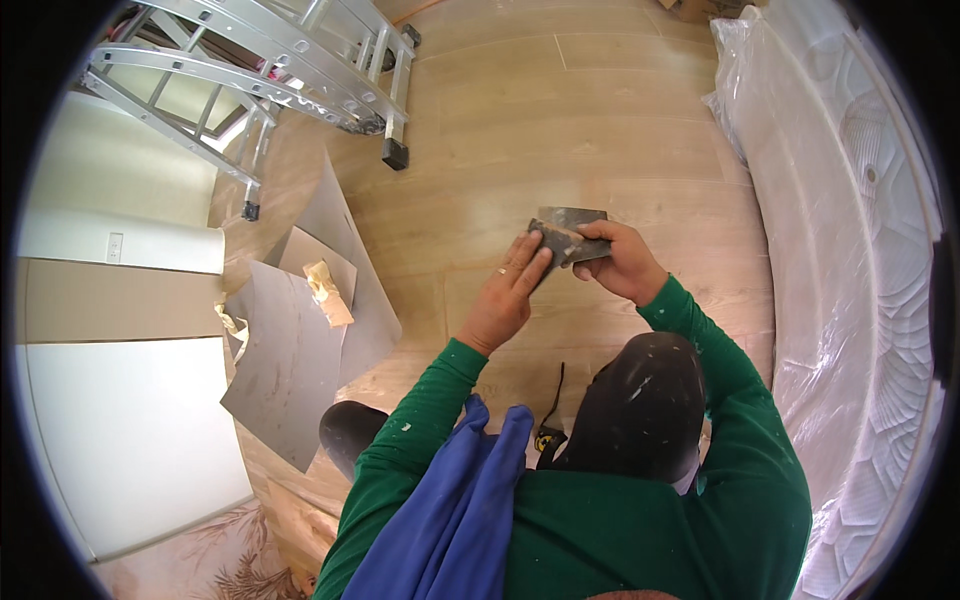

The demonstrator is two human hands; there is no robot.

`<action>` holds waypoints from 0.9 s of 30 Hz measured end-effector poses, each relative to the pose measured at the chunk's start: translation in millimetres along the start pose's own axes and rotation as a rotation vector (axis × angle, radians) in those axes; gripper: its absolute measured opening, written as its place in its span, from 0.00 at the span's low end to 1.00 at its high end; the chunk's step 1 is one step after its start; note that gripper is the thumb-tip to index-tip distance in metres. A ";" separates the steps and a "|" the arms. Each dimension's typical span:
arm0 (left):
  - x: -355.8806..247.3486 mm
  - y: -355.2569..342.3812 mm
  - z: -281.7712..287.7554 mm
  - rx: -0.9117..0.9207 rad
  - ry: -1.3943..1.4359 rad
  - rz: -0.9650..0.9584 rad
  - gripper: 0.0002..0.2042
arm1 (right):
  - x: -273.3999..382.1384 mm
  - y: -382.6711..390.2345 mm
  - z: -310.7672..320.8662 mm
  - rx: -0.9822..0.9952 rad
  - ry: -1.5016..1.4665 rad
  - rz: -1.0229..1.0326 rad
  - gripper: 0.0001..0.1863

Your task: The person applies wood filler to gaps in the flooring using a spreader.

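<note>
My right hand (625, 260) grips a dark grey flat piece (585, 245), like a scraper, over the wooden floor, its thumb on top. My left hand (505, 290), with a ring, has its fingers along the left side of a smudged dark piece (548, 240), holding it against the other; the left thumb is hidden. A pale or tan streak crosses the middle of the pieces. Below my hands, between my dark knees, lies a black and yellow tape measure (550, 438).
An aluminium ladder (395, 115) is at upper left. Grey sheets (285, 370) with torn tan paper (328, 290) lie on the left floor beside white panels (120, 430). A plastic-wrapped mattress-like item (820, 300) runs along the right. A cardboard box (690, 8) is at the top.
</note>
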State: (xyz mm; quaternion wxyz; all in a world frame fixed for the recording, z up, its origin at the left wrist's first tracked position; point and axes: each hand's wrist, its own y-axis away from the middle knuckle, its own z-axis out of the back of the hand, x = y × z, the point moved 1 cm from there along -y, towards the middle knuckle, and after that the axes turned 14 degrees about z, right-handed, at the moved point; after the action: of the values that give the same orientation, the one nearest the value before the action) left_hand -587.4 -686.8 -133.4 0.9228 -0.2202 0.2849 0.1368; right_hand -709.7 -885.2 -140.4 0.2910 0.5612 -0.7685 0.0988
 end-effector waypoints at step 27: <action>-43.6 -41.5 -5.9 -0.051 0.269 -0.025 0.35 | 49.0 41.0 -26.5 -0.004 -0.014 0.139 0.17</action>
State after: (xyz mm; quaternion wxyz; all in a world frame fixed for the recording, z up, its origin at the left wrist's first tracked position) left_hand -609.4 -731.1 -98.5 0.8721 -0.2633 0.3997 0.1019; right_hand -748.4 -897.6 -84.4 0.2792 0.5066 -0.8078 0.1133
